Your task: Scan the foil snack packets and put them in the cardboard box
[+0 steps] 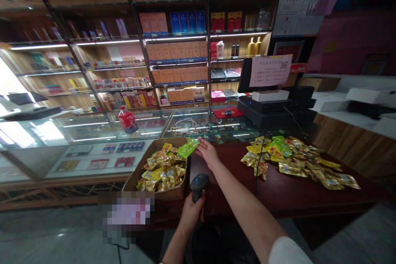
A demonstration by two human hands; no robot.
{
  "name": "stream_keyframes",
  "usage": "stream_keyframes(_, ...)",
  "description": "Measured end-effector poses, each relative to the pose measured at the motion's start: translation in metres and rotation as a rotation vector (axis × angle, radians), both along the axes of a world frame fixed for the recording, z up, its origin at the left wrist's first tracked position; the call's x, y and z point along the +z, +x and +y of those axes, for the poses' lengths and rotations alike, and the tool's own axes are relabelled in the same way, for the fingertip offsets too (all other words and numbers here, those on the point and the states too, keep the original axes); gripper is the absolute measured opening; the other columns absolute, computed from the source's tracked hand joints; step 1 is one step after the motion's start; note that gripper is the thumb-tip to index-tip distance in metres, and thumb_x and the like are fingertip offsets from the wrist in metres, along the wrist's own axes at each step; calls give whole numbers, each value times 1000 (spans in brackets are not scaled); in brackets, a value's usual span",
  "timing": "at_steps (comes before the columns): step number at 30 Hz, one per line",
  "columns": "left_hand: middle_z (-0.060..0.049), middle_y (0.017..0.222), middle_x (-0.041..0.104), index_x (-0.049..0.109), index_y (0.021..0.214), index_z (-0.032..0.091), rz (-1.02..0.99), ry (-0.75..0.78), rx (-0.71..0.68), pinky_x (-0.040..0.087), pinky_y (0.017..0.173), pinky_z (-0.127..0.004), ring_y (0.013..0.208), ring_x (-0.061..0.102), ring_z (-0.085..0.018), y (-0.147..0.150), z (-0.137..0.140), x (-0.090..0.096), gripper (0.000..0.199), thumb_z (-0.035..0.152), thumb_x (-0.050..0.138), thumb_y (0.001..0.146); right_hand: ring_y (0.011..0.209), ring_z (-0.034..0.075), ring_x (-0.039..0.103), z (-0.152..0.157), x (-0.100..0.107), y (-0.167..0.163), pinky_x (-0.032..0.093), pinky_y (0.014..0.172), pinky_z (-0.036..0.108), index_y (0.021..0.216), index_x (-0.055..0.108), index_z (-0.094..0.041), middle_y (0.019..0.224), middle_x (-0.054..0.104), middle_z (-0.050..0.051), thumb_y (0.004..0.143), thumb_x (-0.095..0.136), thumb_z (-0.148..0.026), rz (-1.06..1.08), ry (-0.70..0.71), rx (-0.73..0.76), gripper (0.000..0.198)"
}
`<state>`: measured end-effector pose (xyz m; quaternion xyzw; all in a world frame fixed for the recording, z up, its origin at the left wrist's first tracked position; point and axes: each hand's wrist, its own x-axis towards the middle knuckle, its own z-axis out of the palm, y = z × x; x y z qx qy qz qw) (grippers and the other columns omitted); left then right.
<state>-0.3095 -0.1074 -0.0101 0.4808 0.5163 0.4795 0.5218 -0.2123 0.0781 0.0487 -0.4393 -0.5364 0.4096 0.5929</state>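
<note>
My left hand (192, 210) is wrapped round the handle of a dark barcode scanner (199, 182), held upright at the table's near edge. My right hand (208, 152) reaches forward and pinches the end of a green snack packet (187, 148) with its fingertips. The packet hangs over the right rim of an open cardboard box (173, 194). Inside the box lie many gold foil packets (162, 171). To the right of my right arm, a loose heap of gold packets (305, 161) spreads over the table, with another green packet (281, 145) on top.
Behind the dark red table (229, 181) runs a glass display counter (148, 126) bearing a red plastic jug (127, 120), a mouse (228, 112) and a monitor (246, 76). A thin dark cable (258, 165) crosses the table by the heap. Stocked shelves (177, 53) line the wall.
</note>
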Motion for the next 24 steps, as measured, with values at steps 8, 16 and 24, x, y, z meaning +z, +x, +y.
stream_keyframes(8, 10, 42, 48, 55, 80, 19, -26, 6, -6, 29, 33, -18, 29, 42, -8, 0, 1, -1, 39, 55, 70, 76, 153, 42, 9, -21, -27, 86, 12, 116, 72, 144, 46, -2, 161, 28, 29, 81, 59, -17, -581, -131, -437, 66)
stream_keyframes(16, 9, 41, 50, 56, 83, 18, -10, 12, -10, 29, 34, -19, 29, 45, -10, -1, 2, -5, 46, 61, 71, 74, 144, 42, 35, -70, -80, 145, 12, 117, 68, 133, 57, 1, 145, 51, 31, 92, 46, -26, -962, -122, -535, 50)
stream_keyframes(24, 9, 40, 50, 57, 88, 16, 9, 4, -58, 29, 34, -19, 29, 42, -9, -4, 1, -4, 49, 61, 69, 75, 145, 35, 36, -113, -97, 102, 30, 117, 52, 145, 45, -8, 153, 43, 25, 94, 46, -21, -1011, -24, -567, 53)
